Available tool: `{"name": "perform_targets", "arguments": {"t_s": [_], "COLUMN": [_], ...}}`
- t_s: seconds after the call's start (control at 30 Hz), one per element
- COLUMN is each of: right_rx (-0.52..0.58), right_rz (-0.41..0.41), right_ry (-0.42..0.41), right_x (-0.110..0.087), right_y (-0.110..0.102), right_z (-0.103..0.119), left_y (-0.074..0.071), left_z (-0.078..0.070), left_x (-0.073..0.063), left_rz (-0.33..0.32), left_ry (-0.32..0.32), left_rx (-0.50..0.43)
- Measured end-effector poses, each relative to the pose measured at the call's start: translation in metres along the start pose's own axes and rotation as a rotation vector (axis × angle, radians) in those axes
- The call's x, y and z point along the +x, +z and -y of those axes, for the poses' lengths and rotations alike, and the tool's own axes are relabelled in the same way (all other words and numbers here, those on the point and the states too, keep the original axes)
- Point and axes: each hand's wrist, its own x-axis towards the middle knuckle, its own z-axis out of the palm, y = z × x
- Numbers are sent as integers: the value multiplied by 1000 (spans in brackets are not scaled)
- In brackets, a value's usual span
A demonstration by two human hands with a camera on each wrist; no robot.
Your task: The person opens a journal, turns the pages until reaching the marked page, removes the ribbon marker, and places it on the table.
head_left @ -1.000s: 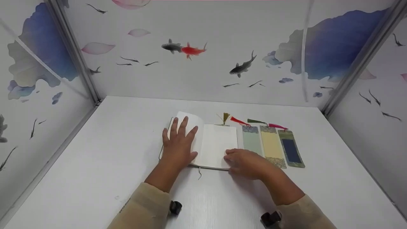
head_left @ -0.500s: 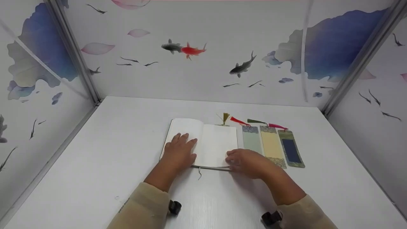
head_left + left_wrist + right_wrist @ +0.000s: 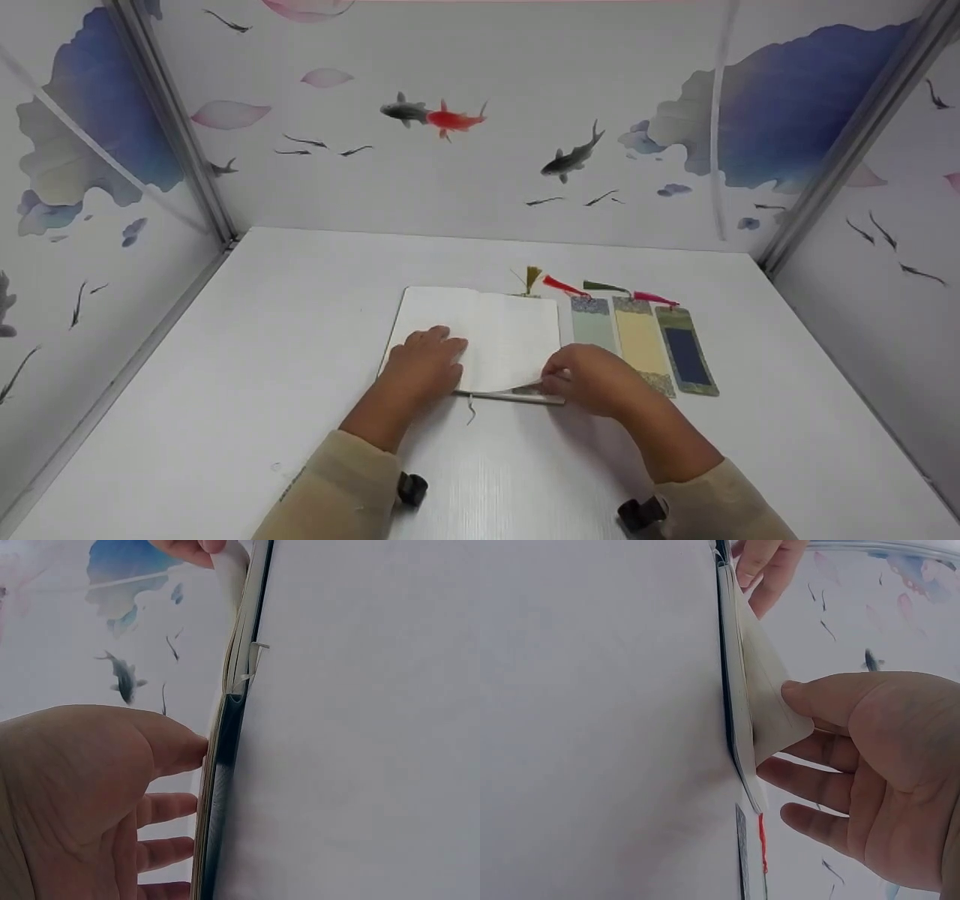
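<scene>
An open notebook with blank white pages lies on the white table. On its left page the left hand rests, fingertips touching the paper, as the left wrist view also shows. The right hand pinches the lower right corner of the right-hand page between thumb and fingers and holds it lifted. Under that raised corner a bit of patterned bookmark shows; most of it is hidden by the page. Its olive tassel sticks out past the notebook's top edge.
Right of the notebook lie a pale green bookmark, partly behind the right hand, a yellow bookmark and a dark blue one, with tassels at their tops. A thin ribbon hangs from the notebook's lower edge. Printed walls enclose the table.
The left hand has slid down the left page toward the person, and that page now lies flatter. The right hand has raised the right page's lower corner, baring part of the bookmark beneath.
</scene>
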Motion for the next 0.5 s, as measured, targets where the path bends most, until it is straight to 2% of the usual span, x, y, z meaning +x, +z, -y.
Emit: {"name": "perform_targets", "arguments": {"t_s": [0.17,0.3,0.5], "right_rx": [-2,10,43], "right_rz": [-67,-131,-225], "right_ry": [-36,-58,-88], "right_x": [2,2,-1], "right_y": [0,-1,-2], "right_z": [1,3,7], "left_y": [1,0,1], "left_z": [1,0,-2], "left_x": [4,5,3], "left_rz": [35,58,62], "left_ry": [-9,8,21], "left_rx": [-27,-24,-16]}}
